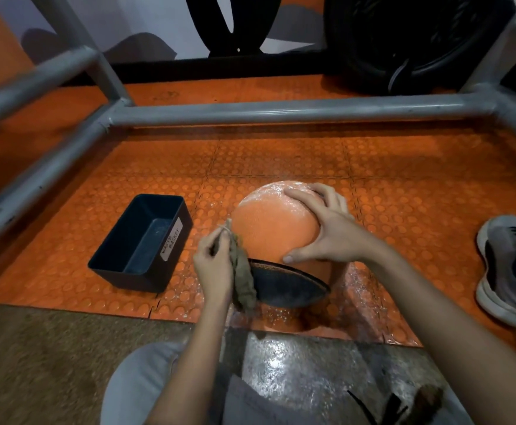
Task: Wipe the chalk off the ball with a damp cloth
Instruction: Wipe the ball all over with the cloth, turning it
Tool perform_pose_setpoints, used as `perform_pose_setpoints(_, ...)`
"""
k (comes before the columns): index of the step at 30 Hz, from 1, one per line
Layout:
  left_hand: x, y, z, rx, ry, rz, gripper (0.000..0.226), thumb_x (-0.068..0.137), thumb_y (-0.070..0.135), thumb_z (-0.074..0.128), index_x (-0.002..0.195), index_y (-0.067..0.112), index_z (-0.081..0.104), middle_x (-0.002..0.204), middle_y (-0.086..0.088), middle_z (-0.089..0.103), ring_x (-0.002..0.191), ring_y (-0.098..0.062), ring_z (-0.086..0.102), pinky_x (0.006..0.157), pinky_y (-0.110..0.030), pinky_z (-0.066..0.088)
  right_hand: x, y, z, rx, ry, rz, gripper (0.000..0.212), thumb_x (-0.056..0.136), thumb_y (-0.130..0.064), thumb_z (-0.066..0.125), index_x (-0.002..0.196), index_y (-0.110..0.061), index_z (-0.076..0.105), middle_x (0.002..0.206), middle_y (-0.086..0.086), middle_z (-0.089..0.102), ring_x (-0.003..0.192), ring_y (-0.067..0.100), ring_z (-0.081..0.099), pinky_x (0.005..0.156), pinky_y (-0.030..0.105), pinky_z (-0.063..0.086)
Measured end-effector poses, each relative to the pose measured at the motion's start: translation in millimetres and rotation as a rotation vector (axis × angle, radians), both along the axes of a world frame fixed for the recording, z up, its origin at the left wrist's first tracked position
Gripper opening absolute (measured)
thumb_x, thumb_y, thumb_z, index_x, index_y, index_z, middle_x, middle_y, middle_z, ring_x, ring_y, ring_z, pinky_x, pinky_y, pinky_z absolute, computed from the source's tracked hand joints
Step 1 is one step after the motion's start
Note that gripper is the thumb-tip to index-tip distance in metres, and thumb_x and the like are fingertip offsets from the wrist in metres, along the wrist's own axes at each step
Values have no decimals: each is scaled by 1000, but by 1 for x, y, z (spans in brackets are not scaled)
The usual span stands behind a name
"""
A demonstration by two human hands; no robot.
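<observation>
**A:** Where is the ball?

**B:** The ball [273, 228] is in the middle of the floor mat [403, 179], just past the dark bowl [290, 286]. Your right hand [327, 231] wraps its 3 o'clock side. The fingers go over the top and the thumb is low. That grip holds the ball.

**A:** And the cloth?

**B:** Your left hand [214, 265] pinches the cloth [244, 280] at the ball's 8 o'clock. That grip is closed on the cloth. The cloth hangs down, and I can't tell if it touches the ball.

**A:** What step is this?

**B:** I think it is the wiping step. The ball looks pale and shiny near 12 o'clock, so that part may need a rub. Next, press the cloth there and wipe. Hold the ball firmly so it can't roll.
</observation>
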State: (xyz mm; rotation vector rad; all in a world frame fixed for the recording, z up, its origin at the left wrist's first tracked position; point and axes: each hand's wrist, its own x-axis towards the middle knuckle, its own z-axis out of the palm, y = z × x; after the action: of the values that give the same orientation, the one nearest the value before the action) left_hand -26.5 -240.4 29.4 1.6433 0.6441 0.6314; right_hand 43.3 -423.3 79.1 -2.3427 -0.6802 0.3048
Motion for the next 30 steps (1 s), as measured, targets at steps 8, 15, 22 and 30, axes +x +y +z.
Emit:
perform_pose_setpoints(8, 24, -33, 33, 588, -156, -241, 17, 89, 26, 59, 99, 24, 73, 100, 10, 63, 103, -14, 49, 91, -23, 37, -1, -1, -3, 19, -41, -1, 98, 61, -43, 84, 137, -56, 23, 149, -8, 7, 138, 14, 2, 112, 54, 15)
perform_pose_setpoints(15, 0, -2, 4, -4, 10, 4, 23, 95, 13, 54, 115, 10, 63, 102, 8, 60, 97, -2, 56, 69, -1, 41, 1, -2, -4, 34, -12, -3, 99, 56, -53, 84, 127, -67, 16, 148, -16, 4, 138, 12, -2, 112, 52, 9)
perform_pose_setpoints(22, 4, -49, 15, 795, -260, -200, 24, 90, 26, 54, 103, 19, 73, 104, 7, 65, 101, -17, 51, 88, -30, 41, 3, -4, -7, 62, -11, 4, 94, 51, -58, 75, 126, -68, 20, 148, -13, 8, 137, 10, 3, 112, 55, 16)
perform_pose_setpoints(30, 9, -3, 11, 14, -45, -88, 18, 94, 22, 56, 110, 21, 64, 109, 5, 63, 109, -13, 55, 90, -19, 46, 4, -3, -7, 48, -20, 7, 97, 58, -51, 83, 128, -65, 17, 151, -13, 4, 139, 11, -1, 113, 53, 11)
